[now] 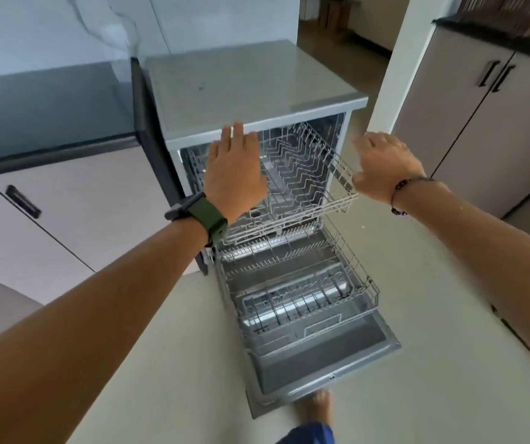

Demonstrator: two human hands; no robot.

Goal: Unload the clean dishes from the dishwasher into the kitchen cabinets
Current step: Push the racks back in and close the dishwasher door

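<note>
A grey dishwasher (251, 88) stands open, its door (327, 376) folded down flat. The upper wire rack (305, 174) is partly drawn out and the lower wire rack (299, 293) is pulled out over the door. I see no dishes in either rack. My left hand (235, 174), with a green watch strap on the wrist, hovers flat with straight fingers over the upper rack's left side. My right hand (385, 165), with a bead bracelet, sits at the rack's right front corner, fingers loosely bent and holding nothing.
A dark countertop (49, 107) over pale cabinet doors (65, 219) lies to the left. A tall double-door cabinet (481, 123) stands at the right, behind a white pillar (401, 59). My bare foot (321, 408) is just in front of the door's edge.
</note>
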